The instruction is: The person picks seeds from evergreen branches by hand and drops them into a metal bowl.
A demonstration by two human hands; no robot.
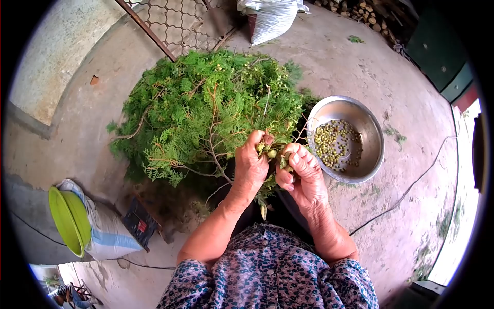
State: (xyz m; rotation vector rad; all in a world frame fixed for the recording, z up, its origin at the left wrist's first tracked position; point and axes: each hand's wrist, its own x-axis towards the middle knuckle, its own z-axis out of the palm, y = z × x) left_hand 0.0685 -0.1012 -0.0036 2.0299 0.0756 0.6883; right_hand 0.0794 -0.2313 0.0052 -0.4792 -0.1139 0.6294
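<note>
A large heap of green conifer branches (206, 103) lies in front of me. Over its near right edge, my left hand (250, 165) is closed round a twig bearing greenish seed cones (271, 153). Close beside it, my right hand (304, 172) pinches small cones between thumb and fingers. The two hands are nearly touching. To the right of my right hand stands a round metal basin (371, 154), with many small green and brown cones (334, 141) on its bottom.
At the left, a lime-green basin (77, 216) leans on a white sack (108, 232). Another white sack (272, 20) and a metal grille (170, 26) are at the top. Firewood (370, 18) is stacked at top right. A thin cable (406, 195) crosses the concrete floor.
</note>
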